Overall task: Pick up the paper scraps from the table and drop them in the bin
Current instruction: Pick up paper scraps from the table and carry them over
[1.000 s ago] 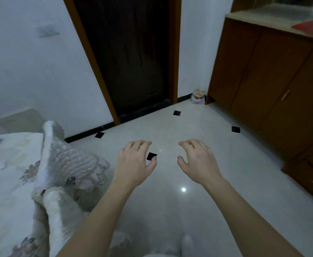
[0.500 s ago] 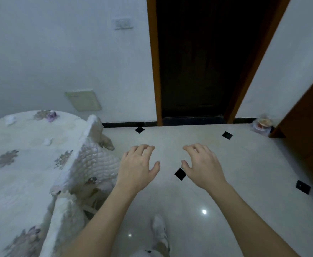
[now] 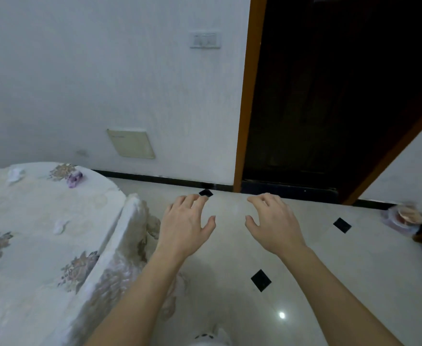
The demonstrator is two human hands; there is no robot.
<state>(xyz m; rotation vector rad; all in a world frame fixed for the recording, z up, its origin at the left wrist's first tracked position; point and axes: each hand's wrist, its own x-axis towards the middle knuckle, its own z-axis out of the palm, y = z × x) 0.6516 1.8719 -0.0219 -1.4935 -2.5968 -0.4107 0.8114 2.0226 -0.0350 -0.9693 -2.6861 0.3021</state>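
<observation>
Here both arms reach forward over the pale tiled floor (image 3: pixel 230 258) in the middle of the frame. The left hand (image 3: pixel 183 227) hangs palm down with its fingers spread and slightly curled, gripping nothing. The right hand (image 3: pixel 273 224) matches it just beside, fingers loose and apart, also empty. The two hands are near each other but not touching.

At the left of the frame stands the round bench (image 3: pixel 25 245), covered with a white cloth printed with flowers, its edge draping down beside the left forearm. On it lie small white paper scraps: one (image 3: pixel 60 227) near the middle of the cloth, others (image 3: pixel 15 174) toward the far rim at the upper left, and a crumpled purple scrap (image 3: pixel 74 178) close by them.

A dark doorway (image 3: pixel 329 96) with an orange-brown frame fills the upper right. A small round container (image 3: pixel 402 217) sits on the floor at the right edge.
</observation>
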